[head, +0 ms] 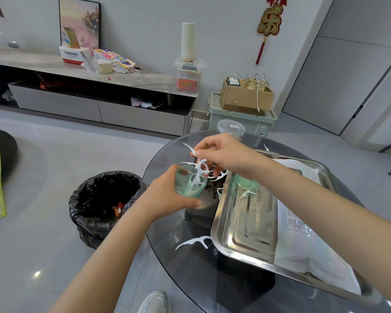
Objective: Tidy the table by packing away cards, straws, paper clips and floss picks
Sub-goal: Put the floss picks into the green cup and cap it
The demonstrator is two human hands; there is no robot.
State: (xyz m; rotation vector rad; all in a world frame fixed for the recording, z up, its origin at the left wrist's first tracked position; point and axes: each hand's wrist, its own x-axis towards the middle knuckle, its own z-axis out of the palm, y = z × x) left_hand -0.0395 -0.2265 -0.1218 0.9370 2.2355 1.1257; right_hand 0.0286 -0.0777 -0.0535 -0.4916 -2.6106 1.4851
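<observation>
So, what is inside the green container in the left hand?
White floss picks stand inside the green container; the right hand pinches some above it. The left hand hides its base.

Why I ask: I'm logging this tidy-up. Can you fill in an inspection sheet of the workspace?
Surface: round dark glass table, steel tray on it.
Job's things: green cup receiving floss picks; loose floss pick on the glass.
Clutter: white packet in the tray; clear jar at the far edge.
Hands: left hand grips the cup; right hand pinches the picks above it.
Cables: nothing seen.
Surroundings: black-lined bin on the floor, TV console by the wall.
</observation>
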